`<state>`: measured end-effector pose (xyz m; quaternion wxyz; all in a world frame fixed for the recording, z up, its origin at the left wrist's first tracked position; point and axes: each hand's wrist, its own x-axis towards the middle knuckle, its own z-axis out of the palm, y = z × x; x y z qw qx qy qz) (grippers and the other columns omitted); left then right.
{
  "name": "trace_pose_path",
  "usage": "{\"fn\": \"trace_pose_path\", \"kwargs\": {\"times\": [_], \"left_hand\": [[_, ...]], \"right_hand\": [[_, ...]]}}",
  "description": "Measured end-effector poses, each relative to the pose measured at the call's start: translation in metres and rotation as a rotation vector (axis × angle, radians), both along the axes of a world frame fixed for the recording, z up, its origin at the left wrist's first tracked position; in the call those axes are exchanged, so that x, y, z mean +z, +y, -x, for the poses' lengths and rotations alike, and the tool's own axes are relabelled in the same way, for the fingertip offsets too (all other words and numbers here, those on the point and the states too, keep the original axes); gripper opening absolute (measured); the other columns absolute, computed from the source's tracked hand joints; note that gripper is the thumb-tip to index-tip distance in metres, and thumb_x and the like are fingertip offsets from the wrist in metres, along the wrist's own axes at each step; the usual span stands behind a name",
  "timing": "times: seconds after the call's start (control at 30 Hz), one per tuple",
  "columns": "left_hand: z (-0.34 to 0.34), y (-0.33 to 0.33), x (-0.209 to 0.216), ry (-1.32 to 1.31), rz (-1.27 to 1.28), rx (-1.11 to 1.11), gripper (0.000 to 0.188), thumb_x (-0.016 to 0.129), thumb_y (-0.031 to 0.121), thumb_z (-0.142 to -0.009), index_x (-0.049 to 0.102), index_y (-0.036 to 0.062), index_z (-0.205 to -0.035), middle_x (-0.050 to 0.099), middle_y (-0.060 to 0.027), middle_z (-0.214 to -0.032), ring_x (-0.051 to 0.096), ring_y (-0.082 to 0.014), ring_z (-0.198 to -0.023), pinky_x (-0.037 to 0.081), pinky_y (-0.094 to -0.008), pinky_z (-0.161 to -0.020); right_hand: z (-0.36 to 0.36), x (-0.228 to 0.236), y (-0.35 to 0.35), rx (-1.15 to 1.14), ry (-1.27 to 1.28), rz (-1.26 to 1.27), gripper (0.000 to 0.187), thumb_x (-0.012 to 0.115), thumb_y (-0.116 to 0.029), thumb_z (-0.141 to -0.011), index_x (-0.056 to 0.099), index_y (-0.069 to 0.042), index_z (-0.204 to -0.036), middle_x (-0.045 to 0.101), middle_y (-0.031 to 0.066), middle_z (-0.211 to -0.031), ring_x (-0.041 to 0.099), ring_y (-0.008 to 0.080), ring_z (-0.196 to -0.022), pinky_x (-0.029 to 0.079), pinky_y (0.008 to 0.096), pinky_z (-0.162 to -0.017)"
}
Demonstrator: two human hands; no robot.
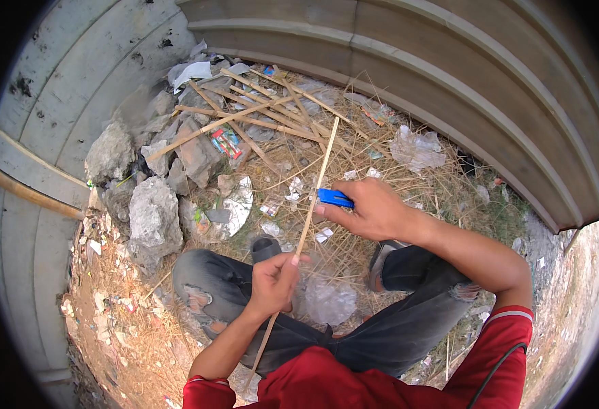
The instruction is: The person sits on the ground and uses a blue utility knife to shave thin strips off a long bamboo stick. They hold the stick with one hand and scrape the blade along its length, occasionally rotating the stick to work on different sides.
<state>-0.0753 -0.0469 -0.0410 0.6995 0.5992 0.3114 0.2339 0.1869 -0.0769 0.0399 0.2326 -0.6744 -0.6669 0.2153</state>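
Note:
My left hand [274,284] is wrapped round a long, thin bamboo strip [318,183], which slants up and away from my lap. Its lower end runs down past my left wrist. Between the thumb and fingers of my right hand [374,208] is a blue cutter knife [335,198], its end against the strip above my left hand. No blade can be made out. Beyond my hands, a loose heap of bamboo strips [258,109] lies crisscrossed on dry grass and litter.
Grey broken rocks [155,215] are piled at the left. A corrugated metal sheet [436,61] walls the far and right sides, and a pale panel [47,88] stands at the left. Crumpled clear plastic [330,301] lies between my legs. Plastic scraps [416,148] litter the ground.

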Motion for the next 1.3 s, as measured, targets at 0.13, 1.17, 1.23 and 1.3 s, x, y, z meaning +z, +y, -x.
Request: {"fn": "trace_pose_path", "kwargs": {"times": [0.13,1.17,1.23,1.3], "left_hand": [[-0.001,0.0,-0.001,0.033,0.001,0.001,0.031,0.053,0.02,-0.106,0.07,-0.0051,-0.112,0.046,0.0082,-0.058,0.038,-0.0001,-0.05,0.027,-0.0212,-0.047],[-0.027,-0.003,-0.001,0.057,0.028,-0.049,0.025,0.059,0.012,-0.101,0.068,-0.0057,-0.117,0.057,-0.0004,-0.062,0.047,-0.0025,-0.044,0.034,-0.0186,-0.04],[-0.027,-0.002,-0.002,0.041,0.033,-0.051,0.028,0.061,0.011,-0.1,0.066,-0.0056,-0.122,0.059,-0.0005,-0.066,0.048,-0.0023,-0.046,0.035,-0.0187,-0.041],[-0.025,-0.001,-0.007,-0.003,0.044,-0.051,0.032,0.064,0.009,-0.098,0.063,-0.0053,-0.127,0.061,0.0,-0.07,0.05,-0.0016,-0.049,0.036,-0.0192,-0.043]], "right_hand": [[0.006,-0.008,-0.011,-0.042,-0.141,0.003,0.055,0.057,-0.053,-0.096,0.069,-0.001,-0.083,0.063,0.0203,-0.061,0.066,0.0423,-0.061,0.051,0.0526,-0.057],[-0.047,-0.029,0.009,-0.165,0.68,0.195,0.03,0.081,-0.034,-0.087,0.075,-0.005,-0.093,0.054,-0.0058,-0.064,0.043,0.0038,-0.057,0.032,0.0253,-0.051],[-0.046,-0.028,0.009,-0.182,0.676,0.162,0.031,0.079,-0.034,-0.088,0.073,-0.004,-0.09,0.053,-0.0054,-0.062,0.042,0.0041,-0.055,0.031,0.0258,-0.049],[-0.05,-0.025,0.015,-0.254,0.683,0.127,0.031,0.078,-0.034,-0.09,0.071,-0.004,-0.089,0.051,-0.0051,-0.059,0.041,0.0043,-0.051,0.029,0.0259,-0.047]]}}
